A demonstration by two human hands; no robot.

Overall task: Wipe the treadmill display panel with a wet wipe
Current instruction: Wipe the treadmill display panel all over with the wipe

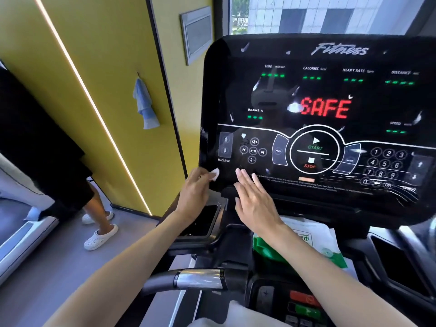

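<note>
Green wipe pack [267, 253] on console [232, 234] | left hand [193, 197] pinches white wipe [215, 173] | right hand [252, 197] flat, released, at display panel [283, 55]

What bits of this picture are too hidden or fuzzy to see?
- Head view: wet wipe, mostly hidden in the left hand.
- Head view: green pack, partly behind the right arm; label blurred.
- Head view: small print under STOP, too tiny to read.
- Head view: display panel, right end cut off by the edge.
</note>
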